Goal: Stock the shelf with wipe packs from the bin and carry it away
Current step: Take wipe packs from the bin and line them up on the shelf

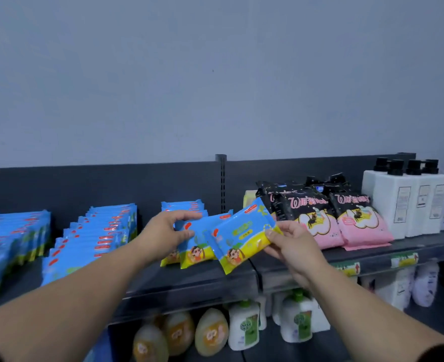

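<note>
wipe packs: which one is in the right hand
The tilted front wipe pack, pinched at its edge by the right hand; the left hand grips another behind it.

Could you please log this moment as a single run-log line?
shelf stocking | left hand grips standing pack | right hand pinches tilted wipe pack

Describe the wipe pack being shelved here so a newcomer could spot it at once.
On the upper shelf, look below the slotted upright post, just left of the black-and-pink packs. The blue-and-yellow wipe pack there is pinched at its right edge by the right hand. Unlike the neighbouring pack gripped by the left hand and the standing rows, it is tilted and frontmost.
</note>
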The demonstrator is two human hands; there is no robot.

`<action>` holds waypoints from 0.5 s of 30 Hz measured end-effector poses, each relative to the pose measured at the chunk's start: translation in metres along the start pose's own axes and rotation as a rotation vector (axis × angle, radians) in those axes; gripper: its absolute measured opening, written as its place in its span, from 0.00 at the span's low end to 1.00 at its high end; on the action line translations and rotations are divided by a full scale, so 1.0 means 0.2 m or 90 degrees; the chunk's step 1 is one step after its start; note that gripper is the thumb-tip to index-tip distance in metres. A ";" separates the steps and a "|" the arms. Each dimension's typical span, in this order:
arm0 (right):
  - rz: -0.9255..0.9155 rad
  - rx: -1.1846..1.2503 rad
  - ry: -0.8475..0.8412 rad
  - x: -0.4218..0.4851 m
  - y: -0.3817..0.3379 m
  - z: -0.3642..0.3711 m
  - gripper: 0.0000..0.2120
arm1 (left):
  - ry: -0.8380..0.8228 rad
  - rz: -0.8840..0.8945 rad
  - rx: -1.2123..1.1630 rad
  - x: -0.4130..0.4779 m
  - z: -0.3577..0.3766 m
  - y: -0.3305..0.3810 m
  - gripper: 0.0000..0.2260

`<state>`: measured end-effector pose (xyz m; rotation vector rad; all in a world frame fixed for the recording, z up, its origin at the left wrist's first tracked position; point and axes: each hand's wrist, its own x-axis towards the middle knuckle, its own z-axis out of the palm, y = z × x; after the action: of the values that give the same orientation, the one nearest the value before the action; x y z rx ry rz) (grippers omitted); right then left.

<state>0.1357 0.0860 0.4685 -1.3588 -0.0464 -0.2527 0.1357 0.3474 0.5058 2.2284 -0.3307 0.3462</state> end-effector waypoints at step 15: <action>-0.030 -0.501 0.063 0.17 0.27 0.46 0.09 | -0.144 -0.076 0.225 0.18 -0.02 -0.33 0.37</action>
<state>0.1908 0.1797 0.4426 -2.1254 0.1163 -0.4003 0.1916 0.3874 0.4748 2.6303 -0.2697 0.0915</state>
